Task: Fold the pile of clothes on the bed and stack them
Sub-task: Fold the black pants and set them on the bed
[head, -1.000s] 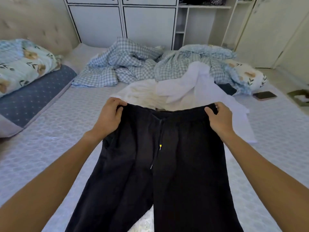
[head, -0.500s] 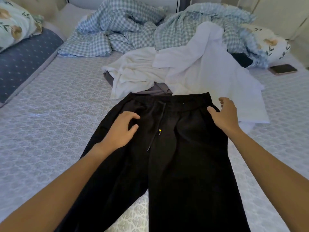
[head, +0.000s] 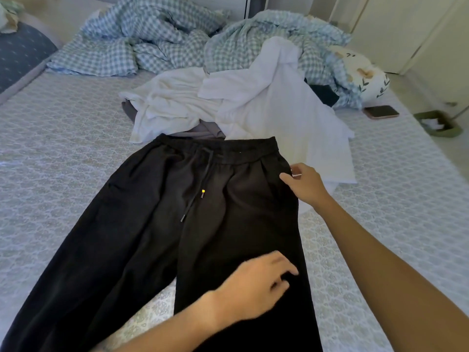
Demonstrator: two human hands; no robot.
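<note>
Lying flat on the quilted mattress (head: 63, 153), the black drawstring trousers (head: 152, 237) have their elastic waistband toward the far side and their legs spread toward us, a drawstring with a yellow tip trailing down the front. Our right hand (head: 308, 185) is at the right hip seam just below the waistband, with thumb and curled fingers closing on the edge of the fabric. Our left hand (head: 256, 288) reaches across above the right trouser leg, its fingers loosely spread and a little blurred; we cannot tell whether they touch the cloth, and they grasp nothing. Just beyond the waistband lies the unfolded pile: a cream garment (head: 172, 102) beside a white shirt (head: 276, 105), with a grey garment (head: 203, 129) peeking out beneath them. Behind the pile sprawls a rumpled blue gingham duvet (head: 162, 39). To the far right, a floral pillow (head: 368, 77) sits near the mattress edge, and a phone (head: 381, 112) lies face down just in front of it.
</note>
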